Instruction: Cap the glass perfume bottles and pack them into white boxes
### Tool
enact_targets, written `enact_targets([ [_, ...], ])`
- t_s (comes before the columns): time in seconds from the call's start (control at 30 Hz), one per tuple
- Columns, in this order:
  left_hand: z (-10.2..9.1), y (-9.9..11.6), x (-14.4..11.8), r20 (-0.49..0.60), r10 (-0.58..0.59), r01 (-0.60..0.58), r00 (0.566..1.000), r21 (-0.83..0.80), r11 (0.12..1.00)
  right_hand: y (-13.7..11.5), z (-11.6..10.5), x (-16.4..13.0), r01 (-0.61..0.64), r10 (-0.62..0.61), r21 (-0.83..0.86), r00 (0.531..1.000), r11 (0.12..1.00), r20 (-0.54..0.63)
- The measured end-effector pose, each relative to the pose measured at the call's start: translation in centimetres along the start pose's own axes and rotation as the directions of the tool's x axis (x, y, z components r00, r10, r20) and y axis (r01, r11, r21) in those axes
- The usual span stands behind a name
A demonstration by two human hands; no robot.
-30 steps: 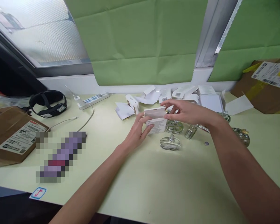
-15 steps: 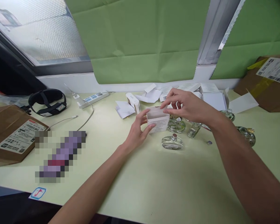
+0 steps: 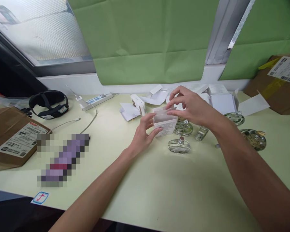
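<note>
A small white carton (image 3: pixel 166 126) with printed lines stands upright on the table, its top open. My left hand (image 3: pixel 145 131) grips it from the left, thumb at the front face and fingers behind. At its upper right edge, my right hand (image 3: pixel 183 104) pinches a white flap between thumb and fingertips. In front of the carton is a clear oval perfume bottle (image 3: pixel 179 146) with a round cap. Just right of the carton another glass bottle (image 3: pixel 184 128) stands partly under my right hand. A small slim bottle (image 3: pixel 201 133) is farther right.
Two ornate bottles, a green one (image 3: pixel 235 118) and a dark patterned one (image 3: pixel 255 139), flank my right forearm. Opened white boxes (image 3: pixel 222 103) and papers (image 3: pixel 129 111) lie along the back. A power strip (image 3: pixel 96 101), black headset (image 3: pixel 49 104) and cardboard box (image 3: pixel 16 138) are left.
My right fingers have shifted slightly at the carton's top, and the flap there stands a bit differently. My left hand keeps its hold. The whole view has moved slightly.
</note>
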State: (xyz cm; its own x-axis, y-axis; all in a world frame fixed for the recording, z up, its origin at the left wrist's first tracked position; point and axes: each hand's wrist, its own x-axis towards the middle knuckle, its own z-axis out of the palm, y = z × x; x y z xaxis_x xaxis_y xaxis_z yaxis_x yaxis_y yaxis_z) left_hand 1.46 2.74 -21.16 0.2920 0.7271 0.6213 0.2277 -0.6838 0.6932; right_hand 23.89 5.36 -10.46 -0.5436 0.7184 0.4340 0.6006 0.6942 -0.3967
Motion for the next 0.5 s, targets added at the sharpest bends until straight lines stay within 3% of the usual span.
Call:
enact_targets([
  [0.17, 0.07, 0.00, -0.11, 0.002, -0.020, 0.021, 1.000, -0.024, 1.000, 0.52, 0.74, 0.16, 0.106, -0.105, -0.048, 0.994, 0.993, 0.017],
  [0.5, -0.10, -0.01, 0.16, 0.011, -0.073, 0.074, 0.997, -0.054, 0.996, -0.09, 0.92, 0.31, 0.120, -0.118, -0.014, 0.990, 0.993, 0.074],
])
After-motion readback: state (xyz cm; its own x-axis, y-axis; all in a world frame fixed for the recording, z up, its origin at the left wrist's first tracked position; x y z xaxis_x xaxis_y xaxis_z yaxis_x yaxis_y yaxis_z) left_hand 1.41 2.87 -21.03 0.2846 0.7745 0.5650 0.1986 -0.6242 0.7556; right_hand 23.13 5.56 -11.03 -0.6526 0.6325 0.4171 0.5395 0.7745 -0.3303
